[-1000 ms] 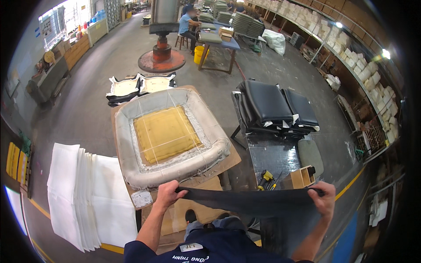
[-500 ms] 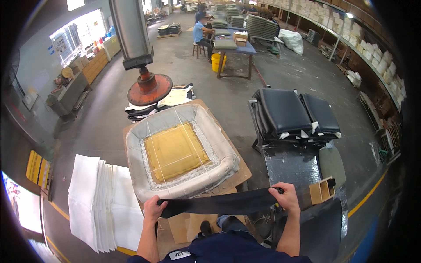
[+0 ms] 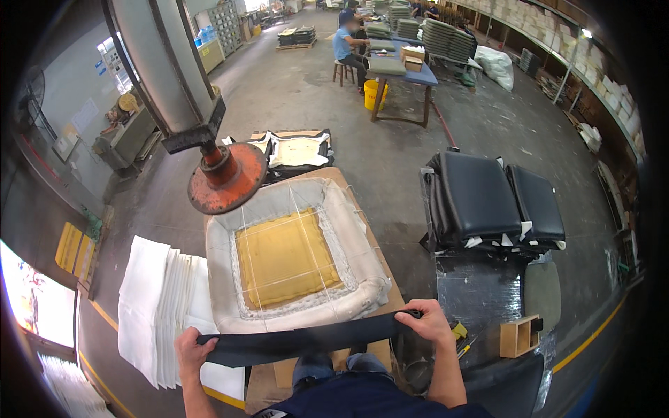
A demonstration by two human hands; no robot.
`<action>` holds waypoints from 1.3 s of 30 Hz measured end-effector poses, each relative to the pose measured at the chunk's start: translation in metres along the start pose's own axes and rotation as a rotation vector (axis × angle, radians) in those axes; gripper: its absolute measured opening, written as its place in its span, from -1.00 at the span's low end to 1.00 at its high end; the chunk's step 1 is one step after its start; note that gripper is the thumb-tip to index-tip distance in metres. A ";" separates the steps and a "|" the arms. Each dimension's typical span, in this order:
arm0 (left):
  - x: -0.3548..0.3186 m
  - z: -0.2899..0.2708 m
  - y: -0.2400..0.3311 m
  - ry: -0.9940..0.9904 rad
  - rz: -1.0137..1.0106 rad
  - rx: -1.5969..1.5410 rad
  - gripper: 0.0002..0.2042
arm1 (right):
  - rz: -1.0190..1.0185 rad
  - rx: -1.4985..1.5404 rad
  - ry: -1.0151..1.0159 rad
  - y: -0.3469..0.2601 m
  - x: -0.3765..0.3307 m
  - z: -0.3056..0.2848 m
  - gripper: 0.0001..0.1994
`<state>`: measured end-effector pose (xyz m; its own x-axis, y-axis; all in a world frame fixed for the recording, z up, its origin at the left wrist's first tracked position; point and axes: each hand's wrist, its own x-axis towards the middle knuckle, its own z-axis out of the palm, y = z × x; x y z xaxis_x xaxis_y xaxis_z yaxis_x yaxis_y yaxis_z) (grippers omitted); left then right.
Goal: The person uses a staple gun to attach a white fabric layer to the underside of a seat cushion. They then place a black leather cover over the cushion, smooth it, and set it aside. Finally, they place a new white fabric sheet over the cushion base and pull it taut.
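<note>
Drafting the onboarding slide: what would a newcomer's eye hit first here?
Probably the big orange-red disc under a thick metal column, upper left. Next, the yellow pad at centre, ringed by a pale padded frame. Then, nearest the camera wearer, the black strip held out between the left hand and the right hand.

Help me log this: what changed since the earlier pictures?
Left hand and right hand shifted left with the black strip, now in front of the padded frame; neither let go. In view, the orange disc now overlaps the frame's far-left corner. Frame and black cushions stayed.
</note>
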<state>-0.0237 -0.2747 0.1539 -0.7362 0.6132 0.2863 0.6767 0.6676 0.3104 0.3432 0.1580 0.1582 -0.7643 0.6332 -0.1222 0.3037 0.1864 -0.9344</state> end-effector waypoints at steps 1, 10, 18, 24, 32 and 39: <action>0.012 -0.001 -0.006 0.007 0.030 0.010 -0.54 | -0.018 0.003 -0.008 -0.002 0.008 0.003 -0.79; 0.170 0.067 -0.038 -0.069 0.186 -0.033 -0.56 | 0.114 -0.004 0.316 -0.006 0.121 0.063 -0.80; 0.191 0.145 -0.070 -0.329 0.072 0.061 -0.76 | -0.057 -0.040 0.308 0.022 0.144 0.102 -0.84; 0.181 0.162 -0.015 -0.186 0.316 -0.016 -0.55 | 0.031 -0.048 0.285 0.010 0.130 0.113 -0.87; 0.181 0.229 0.056 -0.352 0.515 -0.296 -0.58 | 0.044 -0.065 0.274 0.001 0.128 0.121 -0.87; 0.180 0.229 0.042 -0.285 0.490 -0.452 -0.86 | 0.088 -0.024 0.368 0.013 0.135 0.129 -0.82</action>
<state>-0.1278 -0.0401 0.0110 -0.2776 0.9248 0.2602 0.8180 0.0855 0.5688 0.1708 0.1488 0.0867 -0.4807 0.8742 -0.0691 0.3760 0.1343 -0.9168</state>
